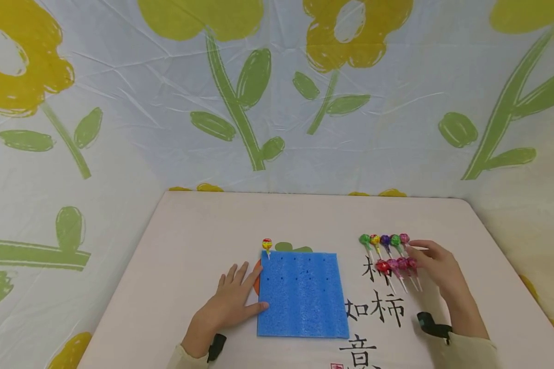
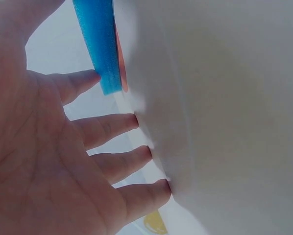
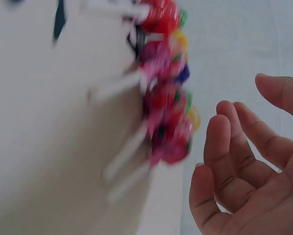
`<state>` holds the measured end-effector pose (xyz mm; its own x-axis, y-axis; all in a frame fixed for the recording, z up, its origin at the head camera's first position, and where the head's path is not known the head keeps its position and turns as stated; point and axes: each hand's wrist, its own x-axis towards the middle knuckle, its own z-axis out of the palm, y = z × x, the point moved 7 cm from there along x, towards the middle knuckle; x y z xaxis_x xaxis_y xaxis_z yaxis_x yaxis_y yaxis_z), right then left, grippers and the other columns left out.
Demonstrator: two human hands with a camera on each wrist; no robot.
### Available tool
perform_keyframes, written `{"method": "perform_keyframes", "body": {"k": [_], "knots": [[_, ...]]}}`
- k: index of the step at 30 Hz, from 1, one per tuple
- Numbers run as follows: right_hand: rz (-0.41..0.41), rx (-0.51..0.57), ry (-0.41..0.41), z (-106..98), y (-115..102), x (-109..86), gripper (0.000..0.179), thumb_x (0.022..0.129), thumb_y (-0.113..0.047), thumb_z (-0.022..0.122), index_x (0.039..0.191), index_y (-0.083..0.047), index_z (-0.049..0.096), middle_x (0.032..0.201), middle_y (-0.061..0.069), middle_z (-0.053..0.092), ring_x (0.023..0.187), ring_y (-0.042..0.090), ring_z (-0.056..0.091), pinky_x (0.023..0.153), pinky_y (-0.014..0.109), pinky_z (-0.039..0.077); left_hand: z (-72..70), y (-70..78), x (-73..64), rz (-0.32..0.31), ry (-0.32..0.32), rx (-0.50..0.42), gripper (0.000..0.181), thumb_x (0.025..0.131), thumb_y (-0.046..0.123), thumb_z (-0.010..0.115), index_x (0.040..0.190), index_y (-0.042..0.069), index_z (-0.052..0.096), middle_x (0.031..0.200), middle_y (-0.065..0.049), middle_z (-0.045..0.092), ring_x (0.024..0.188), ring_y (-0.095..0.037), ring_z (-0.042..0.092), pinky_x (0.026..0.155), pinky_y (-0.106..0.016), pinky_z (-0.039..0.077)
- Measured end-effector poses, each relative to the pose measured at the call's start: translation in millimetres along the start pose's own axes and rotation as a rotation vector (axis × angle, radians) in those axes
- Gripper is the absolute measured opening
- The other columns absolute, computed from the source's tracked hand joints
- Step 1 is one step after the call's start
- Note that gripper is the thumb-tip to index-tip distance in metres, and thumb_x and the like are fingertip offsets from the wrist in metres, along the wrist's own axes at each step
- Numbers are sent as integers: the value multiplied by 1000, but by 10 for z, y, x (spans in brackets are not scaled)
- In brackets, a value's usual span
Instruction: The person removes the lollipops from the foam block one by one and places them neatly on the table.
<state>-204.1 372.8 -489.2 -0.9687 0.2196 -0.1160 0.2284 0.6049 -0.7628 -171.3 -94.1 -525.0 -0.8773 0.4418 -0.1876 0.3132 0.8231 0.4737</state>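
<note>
A blue foam board (image 1: 302, 310) with rows of small holes lies mid-table. One yellow-and-red lollipop (image 1: 267, 244) stands in its far left corner hole. My left hand (image 1: 228, 305) is spread at the board's left edge; in the left wrist view one fingertip touches the foam's side (image 2: 100, 46) and the other fingers (image 2: 112, 129) rest on the table. My right hand (image 1: 440, 266) hovers at the right end of two rows of wrapped lollipops, beside the pink lollipop (image 1: 404, 239) of the far row. In the right wrist view its fingers (image 3: 220, 142) are loosely bent, apart from the near-row lollipops (image 3: 168, 139).
The far row also holds green, yellow and purple lollipops (image 1: 385, 240); red and pink lollipops (image 1: 392, 264) form the near row. Black brushed characters (image 1: 388, 307) are printed on the pale table (image 1: 203, 225). A flower-patterned cloth (image 1: 157, 92) hangs behind and at the sides.
</note>
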Motion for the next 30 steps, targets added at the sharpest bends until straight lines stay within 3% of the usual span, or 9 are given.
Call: {"method": "perform_keyframes", "body": {"k": [6, 10, 12, 20, 30], "knots": [[-69, 133, -75, 319, -379, -4, 53, 103, -39, 56, 139, -2, 52, 112, 25, 56, 83, 31, 60, 56, 33, 53, 0, -8, -1, -6, -3, -4, 88, 91, 61, 62, 160, 17, 27, 162, -22, 21, 146, -50, 13, 111, -71, 13], [-144, 194, -148, 589, -664, 8, 50, 102, -37, 58, 140, -4, 53, 114, 24, 59, 93, 34, 62, 60, 33, 50, -6, -7, -6, -7, -2, -5, 88, 91, 61, 63, 159, 17, 27, 161, -22, 21, 146, -50, 13, 111, -71, 13], [-175, 219, -179, 726, -794, 12, 49, 102, -36, 59, 139, -5, 54, 115, 24, 61, 98, 35, 62, 68, 34, 50, -8, -5, -7, -6, -2, -5, 88, 91, 60, 63, 159, 17, 28, 161, -23, 22, 146, -50, 13, 111, -71, 13], [-241, 317, -257, 1250, -1172, 28, 41, 100, -29, 65, 133, -5, 60, 110, 20, 65, 97, 39, 63, 85, 47, 49, 7, 2, 18, -7, -12, -15, 89, 90, 61, 63, 159, 17, 28, 162, -23, 21, 147, -50, 12, 112, -70, 12], [-327, 381, -376, 1785, -1564, -14, 34, 100, -19, 64, 128, -1, 62, 104, 17, 66, 96, 43, 63, 85, 55, 51, 5, -7, 13, -18, -4, -5, 89, 90, 62, 63, 159, 18, 29, 161, -22, 22, 146, -50, 14, 111, -70, 14]]}}
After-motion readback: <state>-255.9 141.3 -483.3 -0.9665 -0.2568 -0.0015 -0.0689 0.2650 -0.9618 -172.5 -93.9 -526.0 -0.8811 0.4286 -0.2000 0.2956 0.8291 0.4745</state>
